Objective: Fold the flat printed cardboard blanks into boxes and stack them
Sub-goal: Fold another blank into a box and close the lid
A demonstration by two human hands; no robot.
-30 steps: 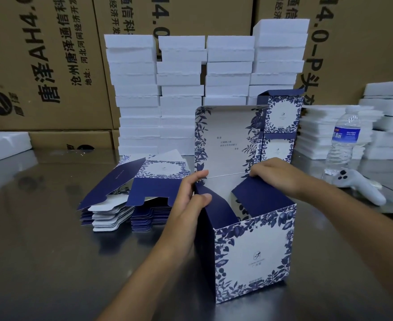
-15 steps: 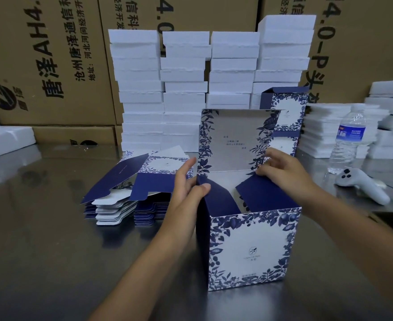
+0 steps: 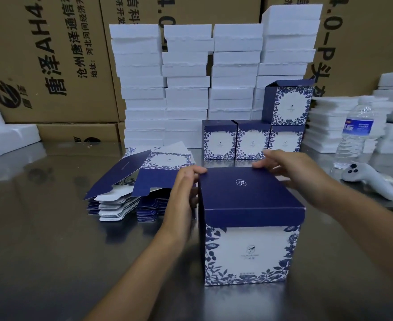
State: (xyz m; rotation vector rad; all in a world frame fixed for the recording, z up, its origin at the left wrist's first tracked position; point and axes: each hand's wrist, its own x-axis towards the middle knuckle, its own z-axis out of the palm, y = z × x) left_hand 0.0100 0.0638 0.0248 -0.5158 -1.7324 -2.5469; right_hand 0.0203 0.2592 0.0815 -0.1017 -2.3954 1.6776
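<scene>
Lid closing, the last fold on this box [image 3: 246,253]. Box upright on table [image 3: 40,251], front and centre, lid [image 3: 248,195] laid flat over the top, front flap [image 3: 253,216] hanging outside the front wall, seemingly untucked. Left hand [image 3: 186,191] flat against left wall, fingers [image 3: 196,170] nearly straight, tips at lid's back-left corner, gripping nothing. Right hand [image 3: 290,167] loosely spread, fingertips resting on lid's back edge, holding nothing. Blanks [image 3: 130,195] piled just left; finished boxes [image 3: 252,142] behind, one stacked on the row. Next, probably: tuck flap inside, then lift by both sides onto the stack.
</scene>
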